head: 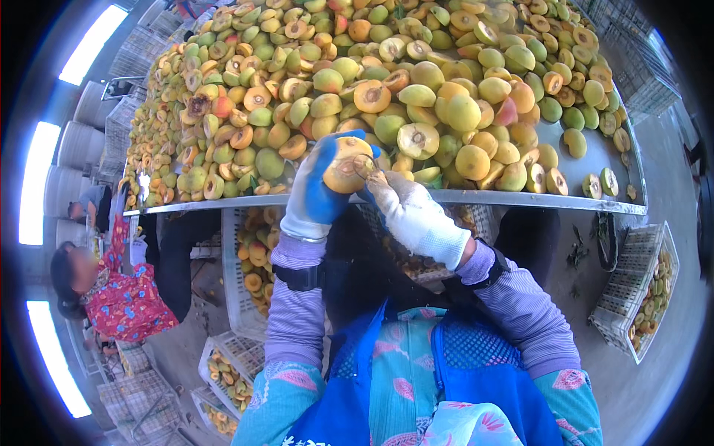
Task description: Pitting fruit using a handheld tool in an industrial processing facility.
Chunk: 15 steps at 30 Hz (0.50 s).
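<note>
My left hand (312,192), in a white knit glove with a blue coating, holds a halved yellow stone fruit (339,174), peach-like, with its cut face turned up. My right hand (421,214), in a white glove soiled at the fingertips, grips a small tool with a thin wire loop (365,161). The loop lies at the centre of the cut face; the tool's handle is mostly hidden by my fingers. Both hands are above the front metal rim of the table (502,199). Just beyond them spreads a deep heap of fruit halves (368,97), some cut side up.
Below the table stand white plastic crates (240,290) of fruit halves, left and between my legs. Another crate (625,301) stands on the floor at right. A co-worker in a red patterned top (131,304) is at the table's left end. Crates (636,56) are stacked at far right.
</note>
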Each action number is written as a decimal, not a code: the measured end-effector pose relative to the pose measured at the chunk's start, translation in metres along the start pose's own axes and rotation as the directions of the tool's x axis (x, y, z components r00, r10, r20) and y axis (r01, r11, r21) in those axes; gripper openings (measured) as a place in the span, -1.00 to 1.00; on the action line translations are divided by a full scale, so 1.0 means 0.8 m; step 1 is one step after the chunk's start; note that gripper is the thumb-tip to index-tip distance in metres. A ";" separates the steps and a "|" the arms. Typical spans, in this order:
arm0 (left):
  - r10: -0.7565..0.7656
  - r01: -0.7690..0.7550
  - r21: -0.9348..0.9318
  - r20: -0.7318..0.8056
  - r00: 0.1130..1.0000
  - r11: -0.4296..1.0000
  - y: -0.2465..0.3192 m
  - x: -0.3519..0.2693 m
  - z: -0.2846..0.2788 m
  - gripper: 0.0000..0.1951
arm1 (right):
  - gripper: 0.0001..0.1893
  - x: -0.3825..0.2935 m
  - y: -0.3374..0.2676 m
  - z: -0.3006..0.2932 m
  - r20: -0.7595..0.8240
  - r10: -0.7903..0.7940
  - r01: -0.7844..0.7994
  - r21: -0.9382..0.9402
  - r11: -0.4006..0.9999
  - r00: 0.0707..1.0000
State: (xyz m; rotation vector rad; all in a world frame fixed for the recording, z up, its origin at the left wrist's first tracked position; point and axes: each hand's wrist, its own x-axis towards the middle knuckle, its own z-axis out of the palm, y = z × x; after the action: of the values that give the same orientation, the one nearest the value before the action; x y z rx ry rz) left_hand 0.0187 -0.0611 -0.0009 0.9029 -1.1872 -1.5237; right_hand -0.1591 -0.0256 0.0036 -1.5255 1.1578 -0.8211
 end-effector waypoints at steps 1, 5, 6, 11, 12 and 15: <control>0.053 -0.020 0.453 -0.061 0.997 0.891 0.002 0.001 0.001 -0.54 | -0.54 -0.002 0.002 -0.001 0.023 0.021 -0.021 -0.013 1.000 1.000; 0.383 -0.265 0.724 0.001 0.924 0.637 0.005 0.001 0.022 -0.70 | -0.52 -0.004 0.002 -0.016 0.071 0.012 -0.010 -0.024 1.000 0.997; 0.334 -0.188 0.730 -0.058 0.941 0.657 0.000 0.002 0.021 -0.77 | -0.52 -0.004 0.002 -0.018 0.086 0.029 -0.026 -0.043 0.999 0.996; 0.249 -0.188 0.228 -0.283 0.926 0.955 -0.030 0.009 0.048 -0.68 | -0.48 -0.015 -0.010 0.008 0.115 0.299 -0.320 0.297 0.900 0.947; 0.219 -0.186 0.120 -0.383 0.898 0.975 -0.026 0.008 0.067 -0.70 | -0.47 -0.017 -0.018 0.009 0.123 0.456 -0.459 0.450 0.766 0.882; 0.093 -0.195 -0.194 -0.440 0.893 0.961 -0.047 0.003 0.079 -0.72 | -0.46 -0.018 0.013 0.010 -0.005 0.339 -0.328 0.238 0.914 0.941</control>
State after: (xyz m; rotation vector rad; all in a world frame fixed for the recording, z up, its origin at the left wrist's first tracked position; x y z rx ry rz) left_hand -0.0505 -0.0451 -0.0218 0.9080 -0.7215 -1.2293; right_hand -0.1592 -0.0095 -0.0080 -1.0808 1.2643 -0.7318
